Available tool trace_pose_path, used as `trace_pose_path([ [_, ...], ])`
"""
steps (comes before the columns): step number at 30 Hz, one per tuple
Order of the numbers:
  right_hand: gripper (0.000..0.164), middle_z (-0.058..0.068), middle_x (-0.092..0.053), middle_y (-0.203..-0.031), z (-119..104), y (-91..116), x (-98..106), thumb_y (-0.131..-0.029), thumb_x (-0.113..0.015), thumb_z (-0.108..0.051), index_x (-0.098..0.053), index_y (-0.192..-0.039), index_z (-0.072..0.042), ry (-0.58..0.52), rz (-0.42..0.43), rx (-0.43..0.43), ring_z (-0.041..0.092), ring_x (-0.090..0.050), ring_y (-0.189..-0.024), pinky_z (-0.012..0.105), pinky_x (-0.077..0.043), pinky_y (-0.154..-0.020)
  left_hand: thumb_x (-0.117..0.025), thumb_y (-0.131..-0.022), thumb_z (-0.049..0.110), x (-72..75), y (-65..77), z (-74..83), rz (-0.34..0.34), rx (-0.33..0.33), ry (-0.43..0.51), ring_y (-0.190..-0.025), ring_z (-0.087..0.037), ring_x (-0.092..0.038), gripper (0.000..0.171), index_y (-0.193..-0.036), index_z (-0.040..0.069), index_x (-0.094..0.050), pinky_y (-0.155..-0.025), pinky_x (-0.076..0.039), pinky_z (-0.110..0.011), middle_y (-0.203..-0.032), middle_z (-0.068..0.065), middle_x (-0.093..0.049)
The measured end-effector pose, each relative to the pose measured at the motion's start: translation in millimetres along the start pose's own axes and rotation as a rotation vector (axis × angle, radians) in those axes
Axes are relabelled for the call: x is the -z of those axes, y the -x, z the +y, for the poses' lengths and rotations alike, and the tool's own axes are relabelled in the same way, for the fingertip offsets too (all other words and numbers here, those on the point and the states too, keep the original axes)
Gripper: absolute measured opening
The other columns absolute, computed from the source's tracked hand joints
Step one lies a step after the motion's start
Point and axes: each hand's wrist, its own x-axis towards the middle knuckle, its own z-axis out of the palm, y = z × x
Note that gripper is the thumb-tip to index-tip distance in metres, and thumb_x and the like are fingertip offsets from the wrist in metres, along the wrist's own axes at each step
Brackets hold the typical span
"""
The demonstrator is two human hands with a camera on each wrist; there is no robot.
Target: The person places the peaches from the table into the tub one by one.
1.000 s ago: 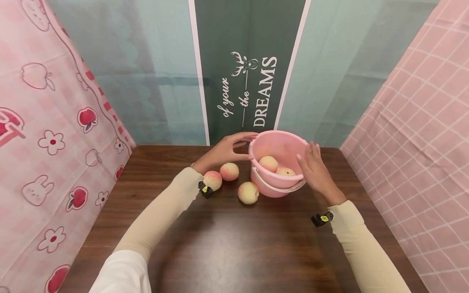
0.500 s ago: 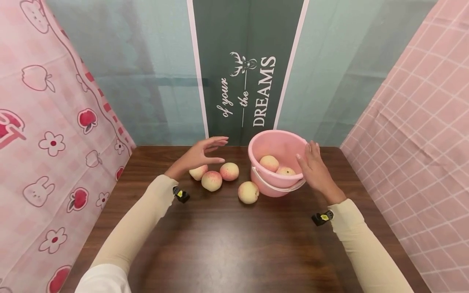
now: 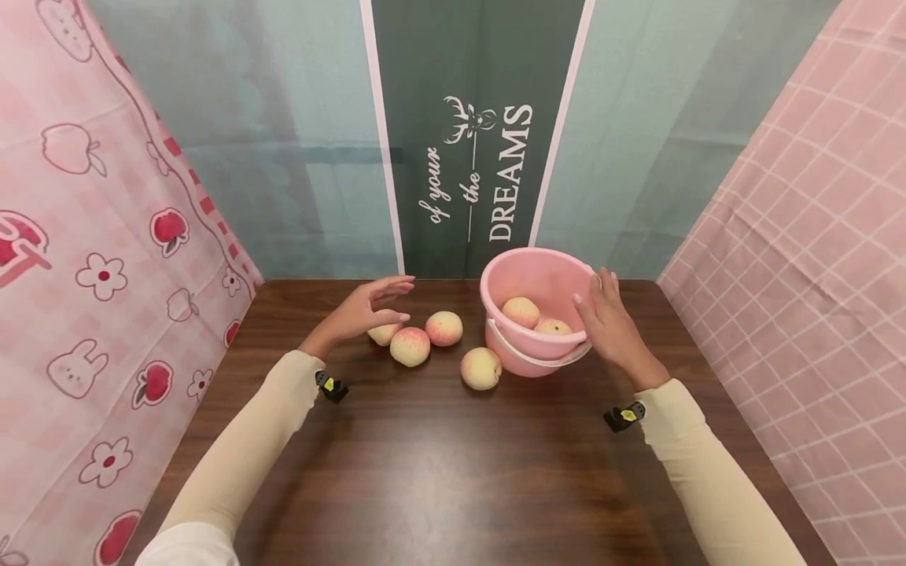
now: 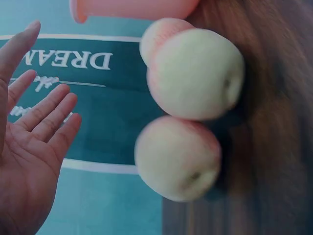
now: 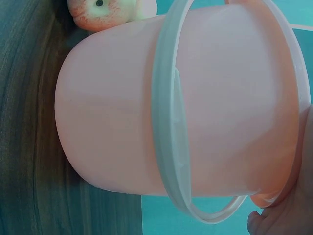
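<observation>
My left hand (image 3: 361, 309) is held over the left end of the loose peaches, thumb spread from the fingers, holding nothing. Just below it lies a partly hidden peach (image 3: 383, 334). Beside that one sit a redder peach (image 3: 410, 347) and another peach (image 3: 444, 328). A paler peach (image 3: 481, 369) lies at the foot of the pink bucket (image 3: 548, 279). Two peaches (image 3: 520, 312) rest inside the upright bucket. Against the bucket's right rim rests my right hand (image 3: 613, 328), fingers extended. In the right wrist view, the white handle (image 5: 168, 112) hangs down across the bucket's wall (image 5: 105, 112).
A brown wooden table (image 3: 439, 479) carries everything. Patterned pink cloth (image 3: 106, 338) hangs on the left, checked pink cloth (image 3: 800, 259) on the right. A green backdrop (image 3: 467, 63) with lettering stands behind the table's far edge.
My left hand has let go of the bucket's left rim and moved left, over the peaches. The leftmost peach has come into sight. My right hand stays at the bucket's right rim.
</observation>
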Motion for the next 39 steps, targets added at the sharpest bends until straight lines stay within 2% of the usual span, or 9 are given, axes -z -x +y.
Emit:
trace_pose_path([
  [6, 0.078, 0.018, 0.009, -0.168, -1.2, -0.4, 1.0, -0.109, -0.03, -0.05, -0.005, -0.159, 0.004, 0.002, -0.005, -0.003, 0.033, 0.016, -0.154, 0.072, -0.01, -0.115, -0.07, -0.09, -0.01, 4.9, 10.3, -42.1, 0.034, -0.007, 0.027, -0.139, -0.041, -0.042, 0.068, -0.151, 0.002, -0.044, -0.114, -0.028, -0.063, -0.15, -0.022, -0.048],
  [12, 0.079, 0.017, 0.01, -0.168, -0.4, -0.5, -0.2, -0.109, -0.03, -0.052, -0.006, -0.159, 0.004, 0.003, -0.003, -0.007, 0.031, 0.016, -0.154, 0.071, -0.009, -0.116, -0.077, -0.088, -0.001, 11.5, 19.7, -63.7, 0.075, 0.014, 0.048, -0.142, -0.038, -0.041, 0.069, -0.15, 0.007, -0.048, -0.117, -0.026, -0.06, -0.151, -0.016, -0.049],
  [18, 0.079, 0.016, 0.011, -0.168, 0.1, 0.9, -1.6, -0.108, -0.029, -0.052, -0.005, -0.16, 0.003, 0.009, -0.011, -0.018, 0.03, 0.017, -0.153, 0.072, -0.01, -0.114, -0.081, -0.087, 0.007, 13.2, 28.0, -79.4, 0.098, 0.072, 0.026, -0.146, -0.033, -0.038, 0.071, -0.15, 0.01, -0.048, -0.119, -0.023, -0.058, -0.152, -0.016, -0.049],
  [23, 0.079, 0.016, 0.011, -0.169, -1.5, 1.0, -0.9, -0.109, -0.03, -0.051, -0.005, -0.16, 0.003, 0.013, -0.008, -0.014, 0.031, 0.017, -0.153, 0.072, -0.01, -0.114, -0.081, -0.087, 0.01, 12.1, 33.3, -90.0, 0.123, 0.094, 0.006, -0.145, -0.034, -0.038, 0.071, -0.15, 0.01, -0.048, -0.12, -0.024, -0.056, -0.151, -0.016, -0.049],
  [30, 0.078, 0.016, 0.011, -0.168, -2.4, 1.2, -0.3, -0.109, -0.03, -0.05, -0.005, -0.159, 0.005, 0.017, -0.006, -0.004, 0.032, 0.016, -0.153, 0.071, -0.009, -0.115, -0.081, -0.087, 0.007, 7.6, 32.6, -102.2, 0.133, 0.108, 0.019, -0.145, -0.038, -0.036, 0.075, -0.151, 0.0, -0.043, -0.117, -0.027, -0.059, -0.153, -0.029, -0.042],
  [35, 0.078, 0.015, 0.012, -0.168, -2.5, 1.6, -0.1, -0.109, -0.03, -0.05, -0.003, -0.16, 0.003, 0.02, -0.011, -0.006, 0.032, 0.017, -0.153, 0.071, -0.009, -0.115, -0.083, -0.086, 0.01, 5.2, 32.4, -108.9, 0.125, 0.132, 0.035, -0.142, -0.038, -0.041, 0.075, -0.151, 0.006, -0.046, -0.113, -0.032, -0.06, -0.154, -0.026, -0.041],
  [39, 0.078, 0.015, 0.012, -0.168, -3.1, 1.7, 0.4, -0.109, -0.03, -0.05, -0.003, -0.16, 0.003, 0.02, -0.015, -0.013, 0.032, 0.017, -0.153, 0.071, -0.009, -0.115, -0.084, -0.085, 0.014, 3.0, 31.1, -112.1, 0.118, 0.159, -0.006, -0.135, -0.035, -0.049, 0.076, -0.151, 0.011, -0.048, -0.108, -0.039, -0.057, -0.154, -0.023, -0.043],
])
